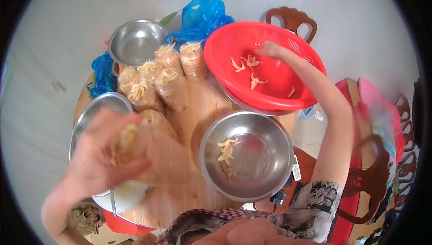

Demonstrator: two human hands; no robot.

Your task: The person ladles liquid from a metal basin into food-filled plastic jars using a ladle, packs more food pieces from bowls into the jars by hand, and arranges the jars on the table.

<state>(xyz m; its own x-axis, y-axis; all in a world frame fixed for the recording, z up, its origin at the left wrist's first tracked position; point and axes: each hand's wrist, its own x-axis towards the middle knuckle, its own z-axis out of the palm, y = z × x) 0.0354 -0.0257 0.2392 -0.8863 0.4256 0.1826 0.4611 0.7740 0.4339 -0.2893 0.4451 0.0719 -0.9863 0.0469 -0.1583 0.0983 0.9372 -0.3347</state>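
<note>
My left hand (105,150), smeared by motion, is wrapped round the top of a clear plastic jar (164,155) that lies tilted above the left of the table. Pale pieces show near the jar's mouth. My right hand (271,50) is inside the red basket (281,83), its fingers folded; what they hold, if anything, is hidden. Just below it lie pale, branching pieces like chicken feet (252,61), with a few more scattered over the basket's floor. More such pieces (226,155) sit in the steel bowl (270,173) in front of the basket.
Several filled clear jars (168,85) stand together on the round wooden table (195,105). Behind them are an empty steel bowl (137,42) and a blue plastic bag (200,20). Another steel bowl (81,123) is at the left edge. Carved wooden chairs (373,177) stand at the right.
</note>
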